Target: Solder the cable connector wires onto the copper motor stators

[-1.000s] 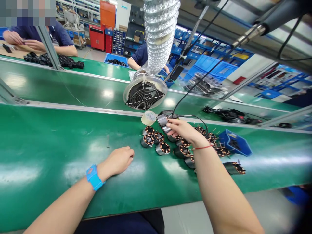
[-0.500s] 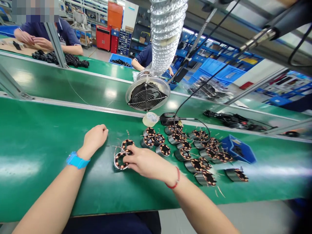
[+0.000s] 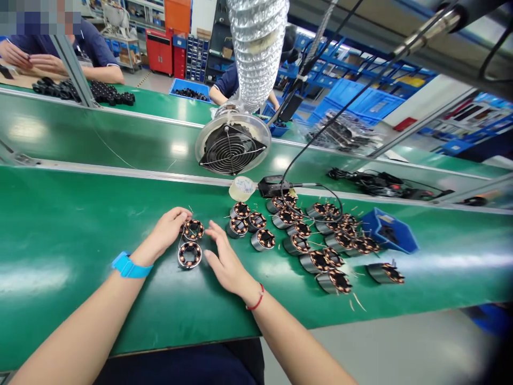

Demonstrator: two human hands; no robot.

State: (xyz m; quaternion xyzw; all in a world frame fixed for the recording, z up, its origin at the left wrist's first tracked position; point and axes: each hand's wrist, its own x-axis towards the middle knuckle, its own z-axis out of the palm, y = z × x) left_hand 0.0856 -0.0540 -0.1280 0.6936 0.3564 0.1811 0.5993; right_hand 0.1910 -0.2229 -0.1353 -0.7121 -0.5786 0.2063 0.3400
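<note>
Two motor stators with copper windings stand one behind the other on the green bench, the far stator [image 3: 193, 230] and the near stator [image 3: 189, 261]. At the far stator's left edge is my left hand [image 3: 170, 229], fingers drawn together; thin wires show by the fingertips, but whatever the fingers pinch is hidden. My right hand [image 3: 226, 262] lies to the right of both stators, thumb and fingers apart, holding nothing. Its fingertips are close to the far stator's right side.
Several more stators [image 3: 263, 240] stand in groups to the right, with a blue bin [image 3: 388, 235] beyond them. A fan-fronted duct [image 3: 232, 147] hangs over the bench's back edge, near a round translucent container [image 3: 242, 189] and a black cable [image 3: 310, 138]. Co-workers sit across the bench.
My right hand has let go of the stators and opened beside them. My left hand has moved right, up to the far stator. The view has shifted slightly.
</note>
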